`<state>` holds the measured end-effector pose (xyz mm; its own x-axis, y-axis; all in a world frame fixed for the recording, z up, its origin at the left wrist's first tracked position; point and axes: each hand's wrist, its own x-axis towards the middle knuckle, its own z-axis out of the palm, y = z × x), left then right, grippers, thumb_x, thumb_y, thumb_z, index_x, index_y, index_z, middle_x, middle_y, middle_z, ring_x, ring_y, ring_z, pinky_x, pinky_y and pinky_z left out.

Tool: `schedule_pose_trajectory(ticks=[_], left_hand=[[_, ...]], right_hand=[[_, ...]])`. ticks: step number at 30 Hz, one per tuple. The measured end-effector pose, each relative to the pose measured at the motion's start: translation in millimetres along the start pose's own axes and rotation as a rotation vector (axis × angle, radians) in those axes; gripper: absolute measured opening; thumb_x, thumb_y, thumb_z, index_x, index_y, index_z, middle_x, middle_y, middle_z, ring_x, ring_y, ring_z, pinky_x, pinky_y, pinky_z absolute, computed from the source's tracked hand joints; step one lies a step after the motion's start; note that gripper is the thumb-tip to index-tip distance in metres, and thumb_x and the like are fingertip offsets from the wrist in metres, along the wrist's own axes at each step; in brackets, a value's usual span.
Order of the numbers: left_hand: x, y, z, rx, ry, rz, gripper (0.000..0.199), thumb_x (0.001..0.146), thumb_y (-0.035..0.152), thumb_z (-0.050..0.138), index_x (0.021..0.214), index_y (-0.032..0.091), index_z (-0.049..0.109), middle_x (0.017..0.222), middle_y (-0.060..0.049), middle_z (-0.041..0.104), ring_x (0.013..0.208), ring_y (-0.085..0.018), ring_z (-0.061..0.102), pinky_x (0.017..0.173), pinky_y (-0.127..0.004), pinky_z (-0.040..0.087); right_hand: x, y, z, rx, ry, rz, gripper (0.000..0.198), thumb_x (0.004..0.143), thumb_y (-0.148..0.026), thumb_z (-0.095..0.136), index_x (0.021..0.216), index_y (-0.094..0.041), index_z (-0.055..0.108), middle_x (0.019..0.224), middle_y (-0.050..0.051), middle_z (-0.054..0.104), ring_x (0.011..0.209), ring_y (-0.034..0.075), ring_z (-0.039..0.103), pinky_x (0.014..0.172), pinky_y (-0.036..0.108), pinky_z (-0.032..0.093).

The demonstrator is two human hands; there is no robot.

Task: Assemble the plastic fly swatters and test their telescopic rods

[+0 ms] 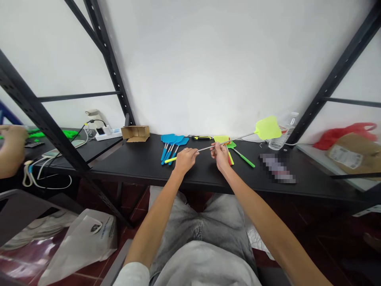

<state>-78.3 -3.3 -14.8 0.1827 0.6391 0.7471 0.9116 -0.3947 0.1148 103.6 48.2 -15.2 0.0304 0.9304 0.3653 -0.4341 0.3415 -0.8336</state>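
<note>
Held across in front of me is a yellow fly swatter (pixel 268 128) with a long, extended metal rod. My left hand (pixel 185 159) is closed around its yellow handle. Farther along, the fingers of my right hand (pixel 220 155) pinch the rod, with the swatter's flat head out to the right. Several blue fly swatters (pixel 175 140) lie fanned on the black table left of my hands. Behind my right hand rest a green fly swatter (pixel 244 158) and other yellow and red ones, partly covered by the hand.
An open cardboard box (pixel 135 134) and a utility knife (pixel 202 138) lie on the black table (pixel 131 159). A clear plastic bottle (pixel 282 133) and a blurred-out object (pixel 276 169) are at right. Black shelf posts (pixel 110 59) flank me. A co-worker's hand (pixel 12 147) shows far left.
</note>
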Motion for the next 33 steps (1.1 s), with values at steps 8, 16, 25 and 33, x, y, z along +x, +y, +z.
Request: schedule_pose_trajectory(ticks=[8,16,25,33], left_hand=[[-0.4,2.6,-1.7,0.017,-0.040,-0.007,0.026,0.099,0.033,0.050,0.108,0.021,0.071,0.088,-0.008,0.072,0.085,-0.020,0.063,0.075,-0.030,0.045],[-0.3,4.7,-0.6,-0.006,-0.042,0.003,0.026,0.099,0.032,0.050,0.109,0.020,0.071,0.090,-0.008,0.073,0.085,-0.021,0.065,0.076,-0.030,0.046],[0.6,3.0,-1.5,0.016,-0.002,-0.010,0.028,0.100,0.035,0.048,0.107,0.021,0.071,0.089,-0.007,0.073,0.085,-0.020,0.064,0.072,-0.030,0.043],[-2.2,-1.6,-3.2,0.044,0.005,-0.040,0.028,0.099,0.037,0.048,0.102,0.024,0.073,0.089,-0.007,0.072,0.088,-0.021,0.063,0.068,-0.031,0.040]], right_hand=[[-3.7,2.0,0.4,-0.058,-0.110,0.049,0.046,0.076,-0.065,0.071,0.086,-0.020,0.064,0.073,0.002,0.068,0.053,0.009,0.054,0.043,0.020,0.033],[-11.2,1.4,8.5,-0.142,-0.263,0.059,0.044,0.079,-0.063,0.068,0.087,-0.020,0.068,0.078,0.004,0.070,0.058,0.011,0.055,0.044,0.020,0.034],[-12.2,-1.4,11.0,-0.107,-0.281,0.068,0.044,0.079,-0.061,0.069,0.097,-0.021,0.072,0.074,0.000,0.060,0.054,0.008,0.048,0.042,0.020,0.033],[3.6,-5.7,-9.1,0.029,0.191,-0.059,0.048,0.080,-0.069,0.063,0.090,-0.021,0.064,0.063,-0.004,0.054,0.044,0.006,0.042,0.038,0.020,0.030]])
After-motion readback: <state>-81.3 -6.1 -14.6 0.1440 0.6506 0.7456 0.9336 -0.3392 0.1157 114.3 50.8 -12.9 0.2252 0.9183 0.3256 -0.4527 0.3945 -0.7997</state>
